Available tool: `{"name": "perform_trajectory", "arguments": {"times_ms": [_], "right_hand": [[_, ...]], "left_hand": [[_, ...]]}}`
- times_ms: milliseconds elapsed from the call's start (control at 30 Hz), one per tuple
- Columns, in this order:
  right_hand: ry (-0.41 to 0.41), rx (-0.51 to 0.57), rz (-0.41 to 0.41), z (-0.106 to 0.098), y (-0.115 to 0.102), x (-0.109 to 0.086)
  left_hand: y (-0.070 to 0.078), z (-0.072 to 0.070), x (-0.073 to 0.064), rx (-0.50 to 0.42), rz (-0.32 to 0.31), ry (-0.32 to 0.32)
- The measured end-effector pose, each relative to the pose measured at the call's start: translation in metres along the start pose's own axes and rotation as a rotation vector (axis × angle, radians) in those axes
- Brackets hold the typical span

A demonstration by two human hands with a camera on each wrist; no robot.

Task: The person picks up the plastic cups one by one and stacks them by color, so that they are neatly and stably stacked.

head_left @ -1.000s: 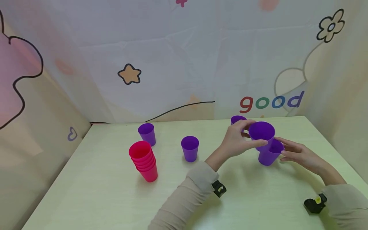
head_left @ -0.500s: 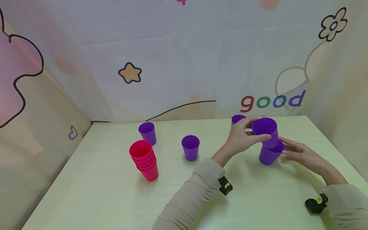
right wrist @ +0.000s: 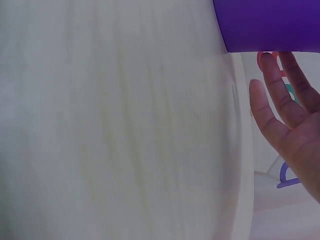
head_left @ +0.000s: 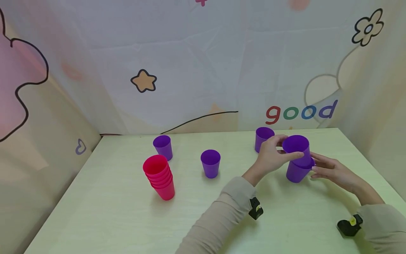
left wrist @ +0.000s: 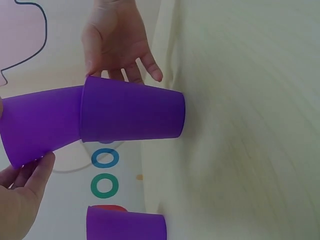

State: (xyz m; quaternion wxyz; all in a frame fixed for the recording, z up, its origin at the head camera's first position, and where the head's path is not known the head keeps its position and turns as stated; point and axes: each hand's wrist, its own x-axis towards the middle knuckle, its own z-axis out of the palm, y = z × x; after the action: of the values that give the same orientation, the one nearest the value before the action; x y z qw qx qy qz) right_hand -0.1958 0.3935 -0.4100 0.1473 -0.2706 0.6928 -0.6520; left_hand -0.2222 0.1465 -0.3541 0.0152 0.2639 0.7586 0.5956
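Note:
My left hand (head_left: 272, 155) pinches a purple cup (head_left: 296, 144) between thumb and fingers, its base inside the mouth of a second purple cup (head_left: 295, 173). In the left wrist view the upper cup (left wrist: 42, 120) sits at a slight angle to the lower cup (left wrist: 132, 110). My right hand (head_left: 336, 173) holds the lower cup at its right side near the rim, thumb on the near side and fingers reaching behind. The right wrist view shows these fingers (right wrist: 287, 100) rather straight, some of them against the cup (right wrist: 272, 25); the thumb is out of sight there.
Three more purple cups stand apart: one behind my left hand (head_left: 263, 138), one mid-table (head_left: 210, 165) and one at the back left (head_left: 163, 147). A stack of red cups (head_left: 160, 178) stands at the left of the pale table (head_left: 108, 211). A printed curtain (head_left: 196, 70) hangs behind.
My left hand has moved right with the upper purple cup, raising it slightly and then lowering it into the lower cup. My right hand has hardly moved. The cup behind my left hand shows more.

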Motion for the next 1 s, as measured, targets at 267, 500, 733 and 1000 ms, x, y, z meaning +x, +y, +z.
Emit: {"name": "perform_trajectory", "arguments": {"times_ms": [267, 500, 733, 1000], "right_hand": [[0.037, -0.065, 0.029, 0.0, 0.001, -0.001], [0.04, -0.081, 0.026, 0.0, 0.001, -0.001], [0.039, -0.094, 0.021, -0.001, -0.001, 0.0], [-0.011, -0.036, -0.038, -0.001, 0.0, 0.002]], "left_hand": [[-0.001, 0.01, 0.0, 0.193, -0.023, -0.015], [-0.002, 0.015, 0.0, 0.251, -0.059, 0.003], [-0.004, 0.025, 0.004, 0.312, -0.113, -0.001], [-0.015, 0.031, 0.003, 0.312, -0.089, -0.051]]}}
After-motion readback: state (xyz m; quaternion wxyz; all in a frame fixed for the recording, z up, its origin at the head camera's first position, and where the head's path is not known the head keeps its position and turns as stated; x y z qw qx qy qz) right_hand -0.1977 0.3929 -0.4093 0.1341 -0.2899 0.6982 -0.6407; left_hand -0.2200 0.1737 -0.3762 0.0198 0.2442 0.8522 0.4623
